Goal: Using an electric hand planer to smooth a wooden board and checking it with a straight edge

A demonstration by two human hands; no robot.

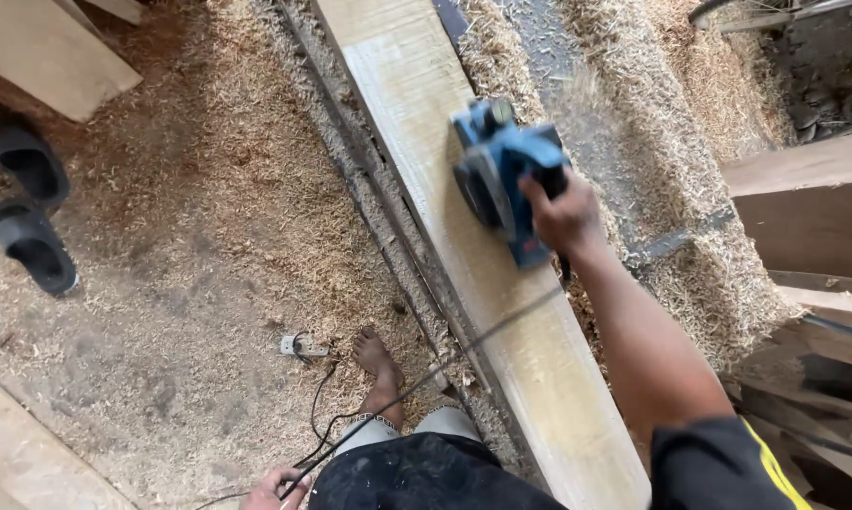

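My right hand point(563, 215) grips the handle of a blue electric planer point(501, 175) that rests on a long pale wooden plank point(463, 274). The plank runs from the top middle down to the bottom right. Wood shavings spray off to the planer's right. My left hand point(273, 491), at the bottom edge, holds the planer's black power cord point(416, 382), which stretches up across the plank toward the tool. My bare foot point(379, 368) stands on the shavings beside the plank.
Thick wood shavings point(209, 217) cover the floor. A pair of black sandals point(29, 203) lies at the left. A small socket point(301, 348) with a cable sits near my foot. Boards point(39, 52) lie at top left, timber point(813, 203) at right.
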